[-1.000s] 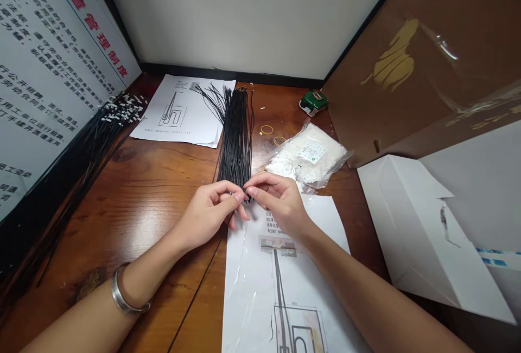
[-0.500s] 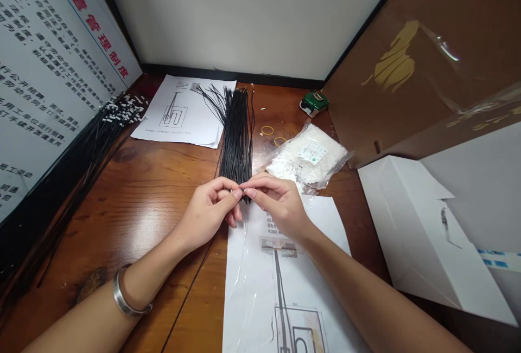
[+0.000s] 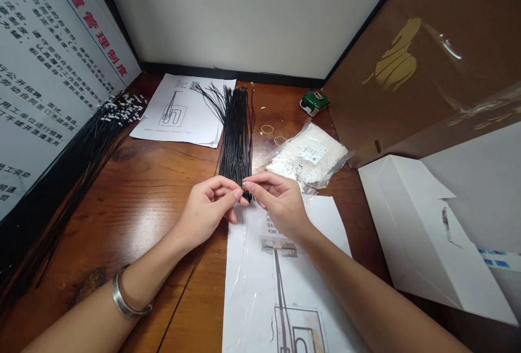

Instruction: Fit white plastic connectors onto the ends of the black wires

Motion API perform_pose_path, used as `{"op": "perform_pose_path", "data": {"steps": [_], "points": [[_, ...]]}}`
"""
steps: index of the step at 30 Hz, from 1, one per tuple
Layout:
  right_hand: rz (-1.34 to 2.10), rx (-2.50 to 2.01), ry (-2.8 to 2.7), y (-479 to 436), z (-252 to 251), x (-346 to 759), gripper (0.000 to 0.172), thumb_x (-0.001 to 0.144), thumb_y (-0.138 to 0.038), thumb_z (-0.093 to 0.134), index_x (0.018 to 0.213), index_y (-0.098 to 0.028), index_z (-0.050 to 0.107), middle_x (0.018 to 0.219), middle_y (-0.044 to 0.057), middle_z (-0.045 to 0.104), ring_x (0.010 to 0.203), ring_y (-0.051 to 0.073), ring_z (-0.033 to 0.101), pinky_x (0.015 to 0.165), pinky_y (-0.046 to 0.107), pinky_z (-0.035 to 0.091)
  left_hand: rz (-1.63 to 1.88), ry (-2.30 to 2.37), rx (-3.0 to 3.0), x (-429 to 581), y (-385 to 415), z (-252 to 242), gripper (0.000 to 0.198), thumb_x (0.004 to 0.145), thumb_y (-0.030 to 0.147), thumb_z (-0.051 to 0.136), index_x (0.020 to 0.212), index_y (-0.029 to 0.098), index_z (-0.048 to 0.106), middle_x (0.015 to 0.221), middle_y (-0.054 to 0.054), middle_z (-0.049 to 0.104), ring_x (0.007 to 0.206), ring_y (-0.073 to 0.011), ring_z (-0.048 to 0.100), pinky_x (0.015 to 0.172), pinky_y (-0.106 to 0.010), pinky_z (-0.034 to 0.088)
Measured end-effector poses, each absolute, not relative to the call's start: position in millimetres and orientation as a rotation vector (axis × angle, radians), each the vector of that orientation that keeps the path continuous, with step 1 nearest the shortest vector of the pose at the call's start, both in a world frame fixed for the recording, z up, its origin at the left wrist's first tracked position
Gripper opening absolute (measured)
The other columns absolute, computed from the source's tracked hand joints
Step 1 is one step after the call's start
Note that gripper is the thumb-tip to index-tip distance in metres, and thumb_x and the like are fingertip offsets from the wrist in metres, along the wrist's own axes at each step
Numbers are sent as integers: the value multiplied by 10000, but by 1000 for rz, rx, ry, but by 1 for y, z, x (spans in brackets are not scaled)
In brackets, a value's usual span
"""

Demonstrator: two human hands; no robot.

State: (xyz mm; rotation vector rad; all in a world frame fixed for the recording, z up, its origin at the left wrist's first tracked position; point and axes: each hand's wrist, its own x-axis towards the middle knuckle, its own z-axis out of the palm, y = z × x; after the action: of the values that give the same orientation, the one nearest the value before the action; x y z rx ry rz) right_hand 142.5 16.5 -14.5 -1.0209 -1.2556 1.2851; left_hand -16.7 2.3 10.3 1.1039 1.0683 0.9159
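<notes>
My left hand [image 3: 211, 206] is closed in a pinch on the end of a thin black wire [image 3: 181, 293], which trails down across the table to the bottom edge. My right hand [image 3: 280, 201] meets it fingertip to fingertip, pinching a tiny white connector housing [image 3: 244, 184]; fingers hide most of it. Just beyond both hands lies a thick bundle of black wires [image 3: 236, 136], its near ends by my fingertips. A clear plastic bag [image 3: 321, 152] of small white pieces rests to the right of the bundle, some of them spilling at its near side.
Beneath my hands lies a sheeted drawing [image 3: 252, 288]. Another printed sheet [image 3: 152, 120] is behind, left. Black wires with white connectors [image 3: 122, 109] lie along the left panel. A green tape measure [image 3: 314, 102], yellow rubber bands [image 3: 267, 130] and a white box [image 3: 423, 228] stand around.
My fingertips have shifted slightly against each other, and a bit of white now shows between them. The trailing wire has moved a little to the left.
</notes>
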Motion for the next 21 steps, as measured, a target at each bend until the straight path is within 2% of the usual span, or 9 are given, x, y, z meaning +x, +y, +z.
{"op": "perform_pose_path", "data": {"steps": [8, 21], "points": [[1303, -950, -1273, 16, -16, 144, 88, 739, -215, 711, 811, -242, 753, 730, 2, 638, 601, 99, 563, 519, 260, 452, 932, 1098, 1088, -16, 3, 11, 182, 796, 307, 660, 811, 131, 616, 713, -29, 699, 467, -81, 553, 505, -214, 440], [1306, -974, -1235, 17, -15, 142, 70, 723, -230, 717, 780, -243, 756, 725, 6, 661, 533, 86, 519, 465, 251, 451, 931, 1123, 1091, -15, 1, 12, 195, 796, 329, 658, 799, 138, 615, 719, -31, 705, 464, -83, 548, 504, -216, 434]]}}
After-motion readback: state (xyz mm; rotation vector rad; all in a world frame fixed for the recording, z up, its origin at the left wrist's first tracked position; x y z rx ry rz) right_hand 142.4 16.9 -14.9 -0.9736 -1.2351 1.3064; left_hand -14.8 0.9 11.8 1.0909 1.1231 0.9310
